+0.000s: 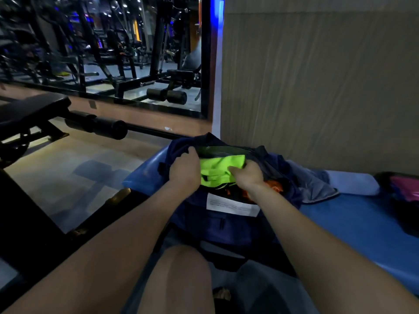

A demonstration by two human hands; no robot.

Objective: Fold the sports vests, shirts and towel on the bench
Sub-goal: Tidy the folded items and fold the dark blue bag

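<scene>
Head view, from near to far: a bare knee (181, 275) sits lowest in frame, and beyond it both forearms reach over a dark blue bag (217, 225) that rests on the blue bench (353, 225), a white label (232, 206) on its near side. The left hand (184, 169) has its fingers curled round the bag's far-left rim, holding the mouth open. The right hand (248, 175) lies on a neon-green garment (221, 168) inside the bag; its fingers seem to pinch the cloth, though the grip is partly hidden. Something orange (275, 185) shows under it. Right of the bag, loose grey-blue cloth (315, 182) and a pale roll, perhaps the towel (353, 183), lie on the bench, with a pink item (405, 185) at the far right edge. Beyond stand a mirror (102, 48) and a wall (317, 75). The step looks like drawing the green piece out for folding: best to keep the rim pulled wide, take a full pinch of one layer, and lift straight up so the orange item is not dragged along.
</scene>
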